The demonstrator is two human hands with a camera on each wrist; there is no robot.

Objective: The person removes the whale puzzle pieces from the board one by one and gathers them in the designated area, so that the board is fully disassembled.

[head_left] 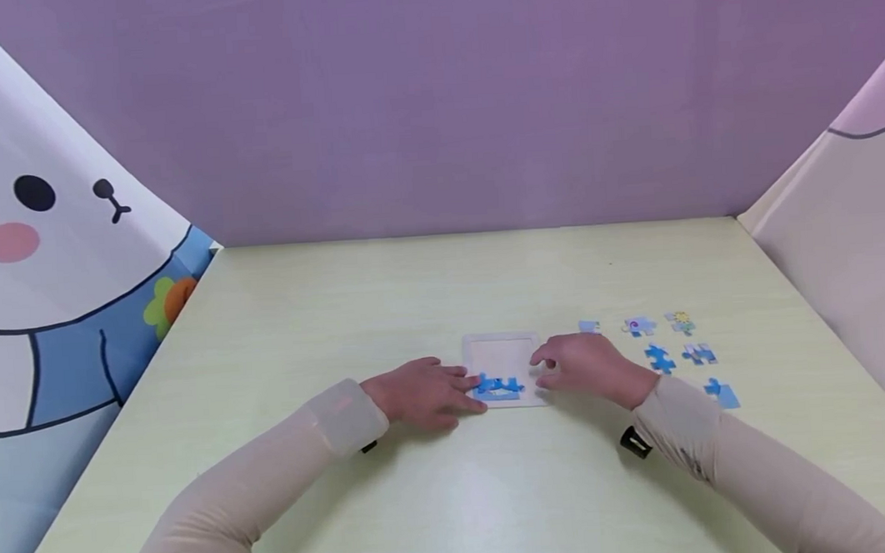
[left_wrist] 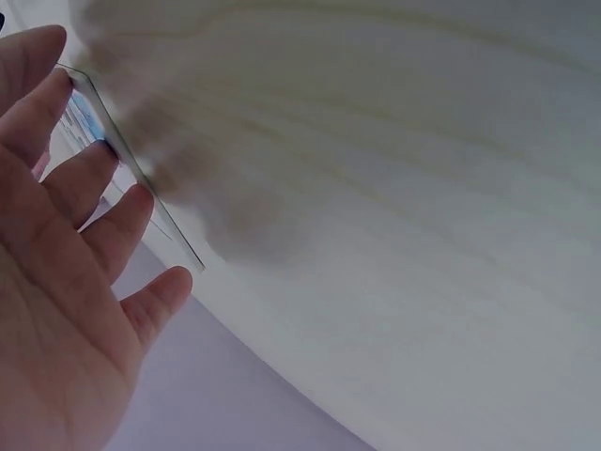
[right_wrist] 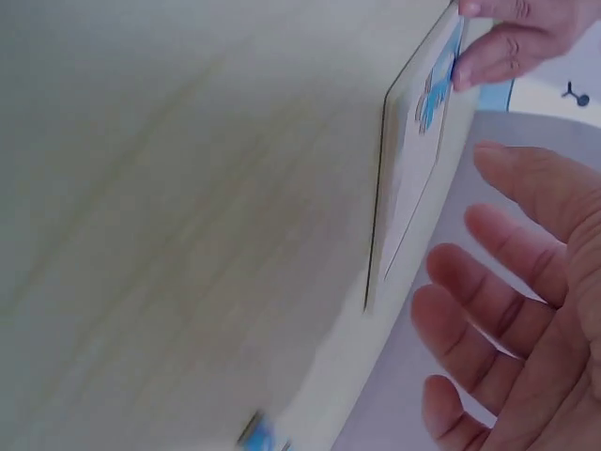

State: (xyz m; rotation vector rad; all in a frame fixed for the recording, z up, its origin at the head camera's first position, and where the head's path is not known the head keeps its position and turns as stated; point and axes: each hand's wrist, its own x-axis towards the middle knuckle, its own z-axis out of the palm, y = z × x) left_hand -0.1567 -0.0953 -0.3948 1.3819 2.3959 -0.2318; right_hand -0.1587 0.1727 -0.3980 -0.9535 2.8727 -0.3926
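A white puzzle frame (head_left: 501,337) lies flat on the table, with joined blue puzzle pieces (head_left: 499,389) along its near edge. My left hand (head_left: 428,392) rests at the frame's left side, its fingers spread and touching the border and the blue pieces. In the left wrist view the fingertips (left_wrist: 139,197) meet the frame's edge. At the frame's right side hovers my right hand (head_left: 593,367), thumb and fingers apart. The right wrist view shows nothing between the right hand's loosely bent fingers (right_wrist: 470,329).
Several loose puzzle pieces lie to the right, among them a blue piece (head_left: 659,358), one with a yellow flower (head_left: 681,322) and one with a purple swirl (head_left: 640,325). Another piece (head_left: 722,393) sits nearer the right forearm. A purple backdrop (head_left: 471,108) stands behind the table (head_left: 323,299).
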